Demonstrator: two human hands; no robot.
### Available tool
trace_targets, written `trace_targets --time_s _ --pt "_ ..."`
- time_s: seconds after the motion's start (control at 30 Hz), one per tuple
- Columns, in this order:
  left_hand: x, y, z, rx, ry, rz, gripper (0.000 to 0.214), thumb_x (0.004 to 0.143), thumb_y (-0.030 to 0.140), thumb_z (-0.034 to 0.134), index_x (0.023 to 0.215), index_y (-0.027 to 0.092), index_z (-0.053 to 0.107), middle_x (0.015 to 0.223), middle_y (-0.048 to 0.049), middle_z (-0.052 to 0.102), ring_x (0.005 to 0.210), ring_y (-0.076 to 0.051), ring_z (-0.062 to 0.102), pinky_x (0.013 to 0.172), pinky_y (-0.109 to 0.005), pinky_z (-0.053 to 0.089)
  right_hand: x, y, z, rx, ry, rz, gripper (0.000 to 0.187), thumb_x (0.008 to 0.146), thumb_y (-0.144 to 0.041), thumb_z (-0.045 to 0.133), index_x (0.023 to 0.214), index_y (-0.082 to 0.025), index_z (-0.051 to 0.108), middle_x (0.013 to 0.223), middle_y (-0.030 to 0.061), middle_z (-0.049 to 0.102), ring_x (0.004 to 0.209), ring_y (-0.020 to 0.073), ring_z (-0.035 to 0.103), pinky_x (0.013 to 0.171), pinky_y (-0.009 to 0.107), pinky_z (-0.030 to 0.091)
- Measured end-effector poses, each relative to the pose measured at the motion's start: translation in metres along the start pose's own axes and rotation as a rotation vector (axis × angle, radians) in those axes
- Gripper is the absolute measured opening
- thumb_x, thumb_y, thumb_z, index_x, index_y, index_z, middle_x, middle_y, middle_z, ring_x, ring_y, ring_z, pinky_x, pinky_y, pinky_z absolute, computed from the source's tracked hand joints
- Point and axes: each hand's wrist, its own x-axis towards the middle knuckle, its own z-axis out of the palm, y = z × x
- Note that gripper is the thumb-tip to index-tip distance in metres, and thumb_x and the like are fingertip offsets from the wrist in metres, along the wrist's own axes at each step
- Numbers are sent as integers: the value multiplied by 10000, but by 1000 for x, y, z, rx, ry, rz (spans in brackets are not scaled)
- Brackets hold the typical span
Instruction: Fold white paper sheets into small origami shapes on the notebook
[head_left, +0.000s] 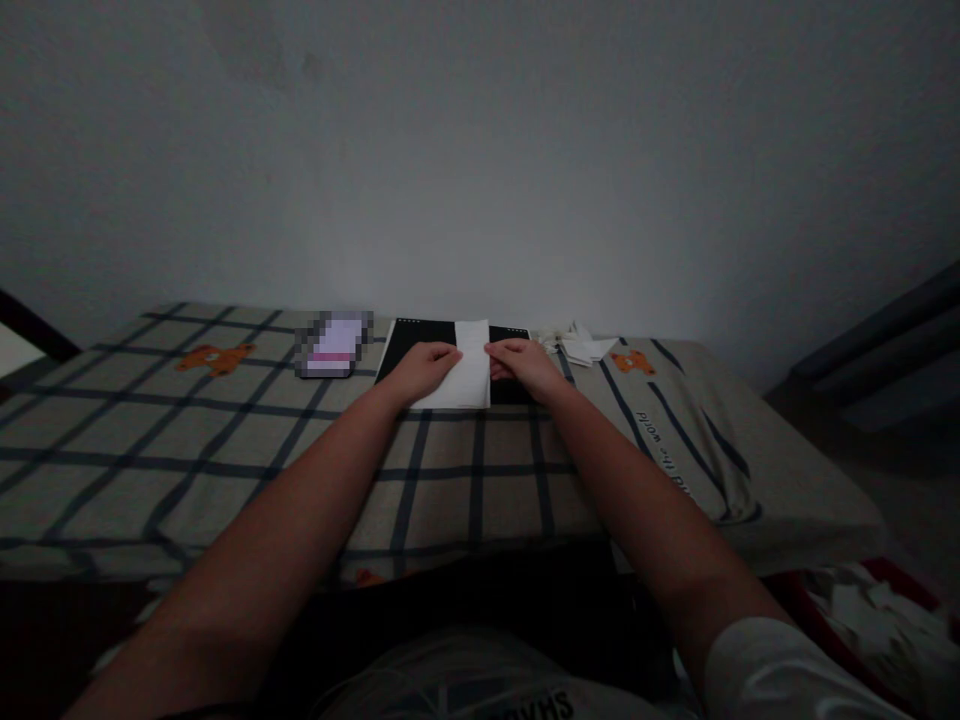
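A white sheet of paper [473,365] that looks folded lies over a black, flat pad or book [420,333] on the table. My left hand [426,371] rests on the paper's left part, thumb and fingertips pressed together on it. At the right edge my right hand [529,368] pinches the paper between thumb and forefinger, its other fingers curled over the black surface. The undersides of both hands are hidden.
A phone [334,345] with a lit, blurred screen lies to the left. Crumpled white paper scraps [585,346] sit right of the black pad. A checked cloth [480,450] covers the table, which stands against a grey wall [480,180]. A red container [892,590] of paper scraps stands low at right.
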Motion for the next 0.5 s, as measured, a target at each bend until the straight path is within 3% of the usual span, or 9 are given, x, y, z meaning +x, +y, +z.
trace_targets --time_s 0.27,0.5 --pt "-1 3 0 -6 49 -10 361 786 451 511 833 143 694 819 -47 667 699 -155 540 632 -257 393 1 2 0 -41 13 9 151 723 -296 687 709 -153 639 644 18 640 546 81 574 554 210 508" --pt "0 -1 0 9 -29 37 358 806 443 480 810 140 670 776 -28 639 689 -141 524 622 -242 377 2 3 -1 36 0 13 210 752 -363 656 740 -154 636 662 26 643 570 95 593 560 223 517"
